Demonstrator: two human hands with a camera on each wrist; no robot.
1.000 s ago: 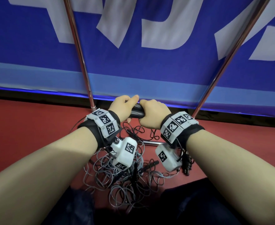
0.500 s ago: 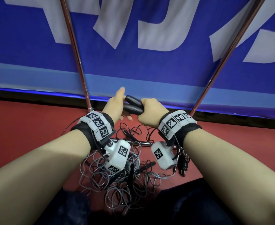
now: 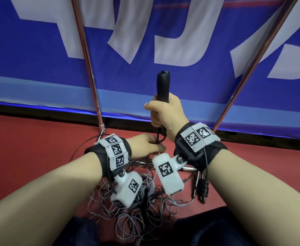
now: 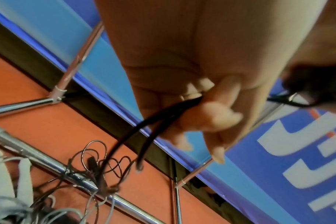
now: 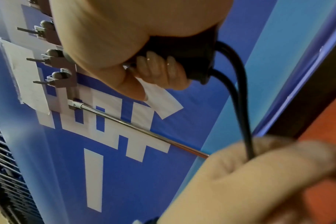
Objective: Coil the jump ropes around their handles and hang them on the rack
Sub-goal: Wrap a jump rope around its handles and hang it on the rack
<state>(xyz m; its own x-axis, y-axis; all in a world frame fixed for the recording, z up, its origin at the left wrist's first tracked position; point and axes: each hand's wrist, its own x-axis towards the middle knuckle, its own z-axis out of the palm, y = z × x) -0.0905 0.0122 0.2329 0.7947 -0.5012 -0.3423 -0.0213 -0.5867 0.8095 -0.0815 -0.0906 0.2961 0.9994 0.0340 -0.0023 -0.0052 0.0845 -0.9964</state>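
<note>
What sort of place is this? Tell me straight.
Probably a gym or sports hall: red sports-type floor, a big blue banner along the wall, a chrome rack, and tangled jump ropes on the floor.

right hand (image 3: 165,118) gripping upright black handles (image 3: 162,86)

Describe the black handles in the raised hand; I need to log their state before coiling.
The handles are matte black, rubbery-looking, held together roughly upright in the right hand, whose fingers curl round their lower part. The rounded top ends stick out above the fist. Two black cords leave the bottom ends and run down into the left hand, which pinches them. Nothing is coiled around the handles yet.
</note>
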